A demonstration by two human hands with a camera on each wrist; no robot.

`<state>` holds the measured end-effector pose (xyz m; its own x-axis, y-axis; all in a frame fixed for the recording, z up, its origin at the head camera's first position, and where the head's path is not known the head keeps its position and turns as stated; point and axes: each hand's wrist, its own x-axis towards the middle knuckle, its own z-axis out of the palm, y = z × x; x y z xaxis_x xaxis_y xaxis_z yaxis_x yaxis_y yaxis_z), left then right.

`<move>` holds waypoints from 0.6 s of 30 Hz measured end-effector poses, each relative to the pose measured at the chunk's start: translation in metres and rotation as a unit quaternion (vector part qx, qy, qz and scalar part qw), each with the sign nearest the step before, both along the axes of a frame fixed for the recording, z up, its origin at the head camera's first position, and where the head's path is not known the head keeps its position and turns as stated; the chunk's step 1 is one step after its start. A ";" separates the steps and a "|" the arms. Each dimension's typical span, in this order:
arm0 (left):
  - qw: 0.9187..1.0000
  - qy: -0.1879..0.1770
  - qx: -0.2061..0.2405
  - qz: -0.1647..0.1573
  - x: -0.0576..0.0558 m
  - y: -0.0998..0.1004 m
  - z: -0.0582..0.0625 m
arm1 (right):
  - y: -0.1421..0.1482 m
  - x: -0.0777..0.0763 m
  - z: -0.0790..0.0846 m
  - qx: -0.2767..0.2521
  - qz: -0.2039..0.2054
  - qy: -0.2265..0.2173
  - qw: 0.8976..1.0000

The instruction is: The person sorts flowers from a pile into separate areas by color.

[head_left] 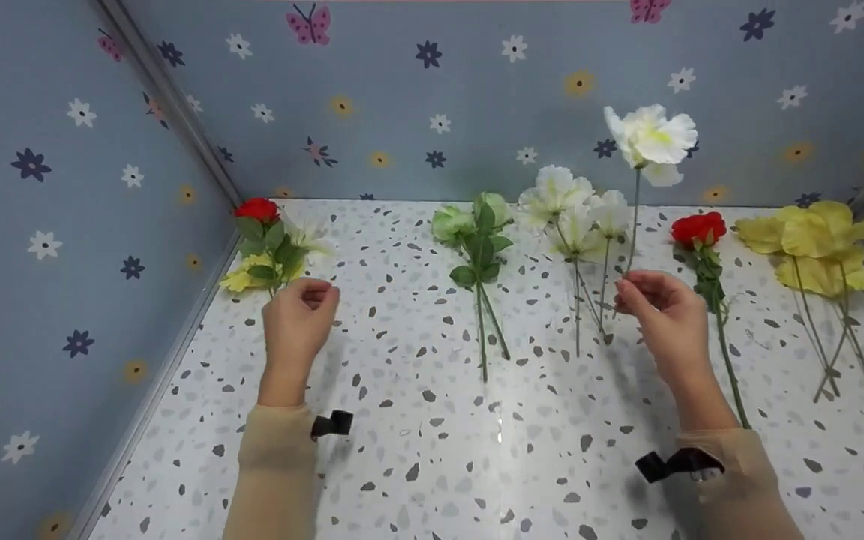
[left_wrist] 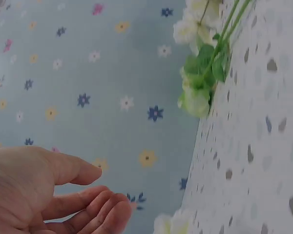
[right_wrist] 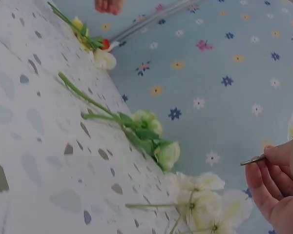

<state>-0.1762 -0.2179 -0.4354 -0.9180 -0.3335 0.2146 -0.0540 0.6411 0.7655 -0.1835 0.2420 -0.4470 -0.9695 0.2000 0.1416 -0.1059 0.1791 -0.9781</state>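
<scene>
My right hand (head_left: pixel 664 315) pinches the thin stem of a white flower (head_left: pixel 653 139) between thumb and fingertips. Its ruffled bloom with a yellow-green centre stands upright above the hand, against the wall. In the right wrist view, the stem end (right_wrist: pixel 251 161) pokes out past the fingertips. Close beside this hand, several white flowers (head_left: pixel 563 199) lie on the speckled surface. My left hand (head_left: pixel 295 322) hovers near a group with a red rose (head_left: pixel 258 210), a yellow flower (head_left: pixel 247 279) and a white flower (head_left: pixel 308 231). Its fingers (left_wrist: pixel 95 207) bend loosely, thumb apart, holding nothing.
Light green roses (head_left: pixel 453 223) with leafy stems lie between the hands. Right of the right hand are another red rose (head_left: pixel 698 229) and several yellow flowers (head_left: pixel 814 236) with crossed stems. A flower-patterned wall (head_left: pixel 432 97) closes the back, and another panel (head_left: pixel 64 225) the left.
</scene>
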 end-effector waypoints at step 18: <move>0.980 -0.168 -0.063 0.089 0.007 -0.076 -0.036 | 0.020 -0.015 -0.045 0.190 0.014 -0.146 0.971</move>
<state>-0.1694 -0.2939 -0.4718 -0.8734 -0.4855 -0.0386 -0.4087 0.6874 0.6004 -0.1985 0.2618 -0.4920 -0.9838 0.1598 -0.0817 0.1558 0.5340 -0.8310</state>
